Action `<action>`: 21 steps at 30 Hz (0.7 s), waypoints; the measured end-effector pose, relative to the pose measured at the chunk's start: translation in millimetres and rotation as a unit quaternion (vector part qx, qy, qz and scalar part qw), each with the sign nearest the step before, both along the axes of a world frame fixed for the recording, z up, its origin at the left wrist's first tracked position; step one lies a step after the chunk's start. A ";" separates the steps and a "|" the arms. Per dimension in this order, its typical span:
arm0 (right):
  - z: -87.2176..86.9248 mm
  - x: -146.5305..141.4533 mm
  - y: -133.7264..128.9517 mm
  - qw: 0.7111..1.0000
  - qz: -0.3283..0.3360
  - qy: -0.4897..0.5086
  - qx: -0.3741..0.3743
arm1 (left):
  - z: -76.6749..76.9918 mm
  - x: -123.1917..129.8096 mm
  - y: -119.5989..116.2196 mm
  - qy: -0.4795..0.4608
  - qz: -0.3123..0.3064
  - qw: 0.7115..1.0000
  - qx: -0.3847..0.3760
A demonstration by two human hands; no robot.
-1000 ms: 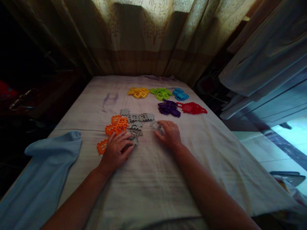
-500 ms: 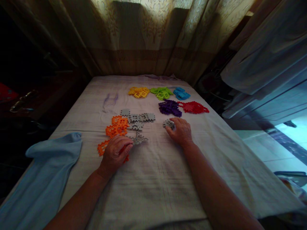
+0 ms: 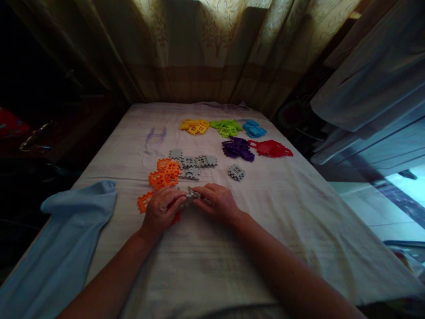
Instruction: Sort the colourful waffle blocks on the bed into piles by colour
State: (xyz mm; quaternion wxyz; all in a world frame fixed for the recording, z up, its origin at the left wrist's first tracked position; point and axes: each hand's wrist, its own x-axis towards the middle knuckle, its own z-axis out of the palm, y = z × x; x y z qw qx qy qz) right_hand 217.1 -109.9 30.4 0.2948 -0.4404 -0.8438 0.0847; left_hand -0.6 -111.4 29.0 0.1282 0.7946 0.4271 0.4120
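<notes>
Both hands pinch a small grey interlocking tile piece (image 3: 191, 195) between them, close above the cloth. My left hand (image 3: 161, 208) is closed on its left end and hides part of the orange tiles below. My right hand (image 3: 217, 201) grips the right end with thumb and fingers. Orange notched tiles (image 3: 165, 176) lie beside and behind my left hand. Just beyond are grey notched tiles (image 3: 194, 162), some overlapping. A separate stack of grey tiles (image 3: 236, 172) lies to the right, apart from my hands.
Farther back lie piles of yellow tiles (image 3: 195, 126), green tiles (image 3: 226, 127), blue tiles (image 3: 254, 129), purple tiles (image 3: 238, 148) and red tiles (image 3: 272, 149). A light blue cloth (image 3: 76, 221) drapes over the table's left side. A curtain (image 3: 199, 53) hangs behind the table.
My right hand has let go of the grey stack on the right. It has moved left and now grips the grey piece at my left hand.
</notes>
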 end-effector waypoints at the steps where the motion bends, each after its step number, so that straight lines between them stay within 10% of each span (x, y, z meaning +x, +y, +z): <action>1: -0.5 -0.7 -0.2 1.000 0.001 0.013 -0.017 | -0.1 0.3 -0.2 0.002 -0.005 1.000 0.005; 21: 0.0 16.8 12.9 0.943 -0.014 0.244 -0.225 | -21.6 -3.0 5.6 0.136 -0.006 0.991 -0.006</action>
